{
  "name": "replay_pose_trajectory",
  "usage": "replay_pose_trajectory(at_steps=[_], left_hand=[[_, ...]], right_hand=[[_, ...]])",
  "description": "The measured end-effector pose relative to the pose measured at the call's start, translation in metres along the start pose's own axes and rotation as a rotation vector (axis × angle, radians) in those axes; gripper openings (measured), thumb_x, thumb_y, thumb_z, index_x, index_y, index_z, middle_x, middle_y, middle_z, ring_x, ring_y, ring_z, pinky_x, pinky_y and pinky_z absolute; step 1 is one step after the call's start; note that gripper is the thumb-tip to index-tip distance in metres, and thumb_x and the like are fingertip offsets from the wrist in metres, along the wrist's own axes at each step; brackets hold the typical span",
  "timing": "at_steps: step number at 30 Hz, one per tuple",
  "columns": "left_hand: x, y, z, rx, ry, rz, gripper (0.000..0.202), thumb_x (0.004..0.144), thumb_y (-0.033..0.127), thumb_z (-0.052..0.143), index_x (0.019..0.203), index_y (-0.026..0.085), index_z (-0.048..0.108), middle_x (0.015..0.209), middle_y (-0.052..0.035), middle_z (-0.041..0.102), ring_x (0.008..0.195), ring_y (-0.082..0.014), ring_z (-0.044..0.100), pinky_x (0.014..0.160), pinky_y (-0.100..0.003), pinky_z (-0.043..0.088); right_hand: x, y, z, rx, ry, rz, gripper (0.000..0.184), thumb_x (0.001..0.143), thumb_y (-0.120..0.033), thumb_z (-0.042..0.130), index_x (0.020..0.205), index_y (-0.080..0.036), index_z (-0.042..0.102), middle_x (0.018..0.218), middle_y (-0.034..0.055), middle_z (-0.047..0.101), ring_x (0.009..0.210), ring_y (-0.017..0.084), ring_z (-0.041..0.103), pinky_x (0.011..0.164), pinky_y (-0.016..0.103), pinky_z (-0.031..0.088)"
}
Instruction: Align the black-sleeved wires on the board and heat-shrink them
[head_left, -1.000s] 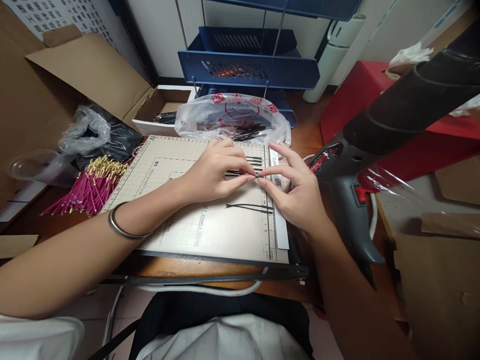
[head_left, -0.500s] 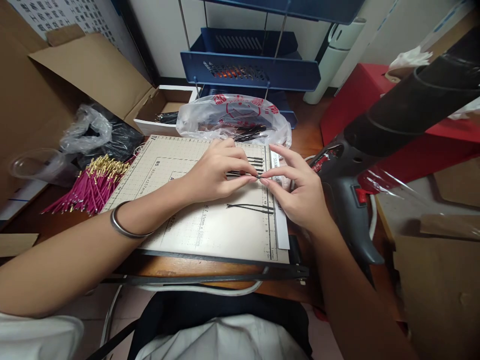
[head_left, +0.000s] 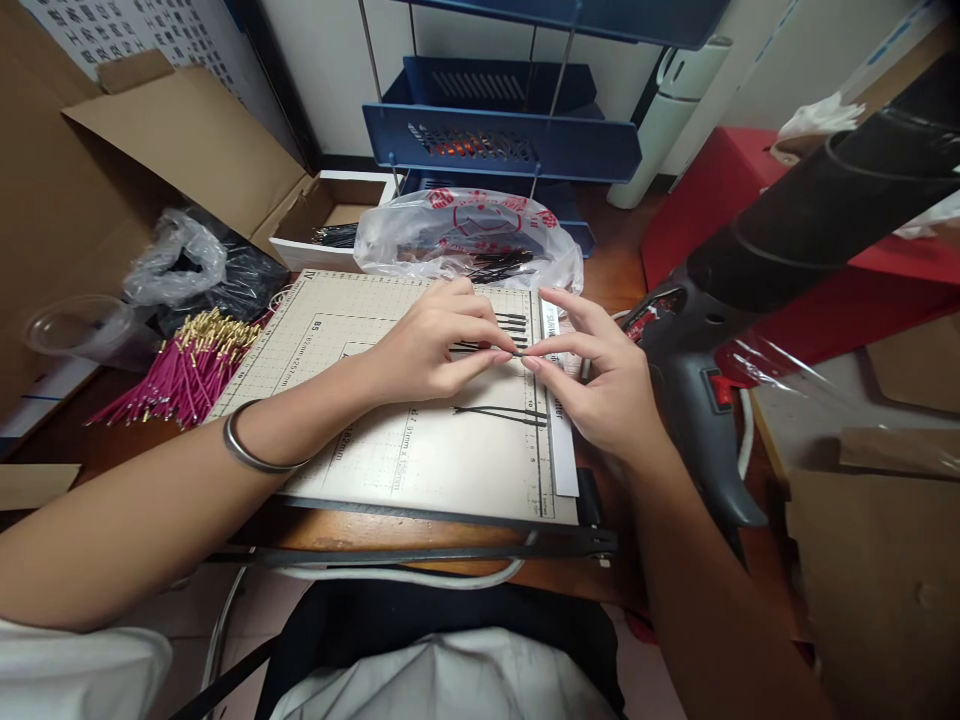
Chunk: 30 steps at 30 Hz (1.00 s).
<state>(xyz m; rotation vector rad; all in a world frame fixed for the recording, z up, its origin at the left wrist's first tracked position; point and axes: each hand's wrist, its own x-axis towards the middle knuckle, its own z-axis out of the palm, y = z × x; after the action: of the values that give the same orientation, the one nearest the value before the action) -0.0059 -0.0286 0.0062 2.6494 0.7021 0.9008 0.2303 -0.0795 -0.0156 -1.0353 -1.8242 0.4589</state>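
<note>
Over the paper trimmer board (head_left: 450, 470), my left hand (head_left: 439, 345) pinches a thin black wire (head_left: 518, 354) between thumb and fingertips. Meeting it there, my right hand (head_left: 596, 370) closes thumb and index finger on the same wire's end, its other fingers raised. Most of that wire is hidden by the fingers. Several black wires (head_left: 512, 318) lie side by side just beyond my left fingertips, partly covered by the hand. Nearer to me, a pair of black wires (head_left: 501, 414) rests across the board, their right ends at the ruled edge strip.
A bundle of magenta wires with gold ends (head_left: 176, 375) lies left of the board. Behind it are a plastic bag (head_left: 465, 225) holding dark wires and an open box (head_left: 322, 245). A heat gun (head_left: 697, 400) stands at the right, close to my right forearm.
Both hands stay almost in place, fingertips still together on the black wire. The wires on the board have not visibly moved.
</note>
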Motion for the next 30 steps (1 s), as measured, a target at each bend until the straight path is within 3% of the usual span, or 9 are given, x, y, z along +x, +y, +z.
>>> replay_pose_trajectory(at_steps=[9,30], left_hand=[[0.0016,0.0012,-0.0002,0.006,0.038,-0.004,0.024,0.1,0.033,0.064,0.093,0.023,0.084,0.084,-0.0072,0.076,0.085,-0.0238,0.058,0.081,-0.042,0.043],[0.0004,0.0021,0.0019,0.025,-0.015,-0.019,0.025,0.101,0.035,0.062,0.094,0.023,0.082,0.087,-0.0076,0.077,0.087,-0.0242,0.057,0.084,-0.042,0.042]], right_hand=[[0.0003,-0.0017,-0.0028,-0.039,0.012,0.009,0.006,0.089,-0.024,0.076,0.087,-0.027,0.081,0.15,0.0065,0.07,0.143,0.031,0.065,0.126,0.059,0.049],[-0.0003,0.0003,0.0,-0.004,-0.044,0.03,0.007,0.092,-0.028,0.076,0.088,-0.026,0.081,0.153,0.0068,0.067,0.146,0.032,0.062,0.128,0.06,0.046]])
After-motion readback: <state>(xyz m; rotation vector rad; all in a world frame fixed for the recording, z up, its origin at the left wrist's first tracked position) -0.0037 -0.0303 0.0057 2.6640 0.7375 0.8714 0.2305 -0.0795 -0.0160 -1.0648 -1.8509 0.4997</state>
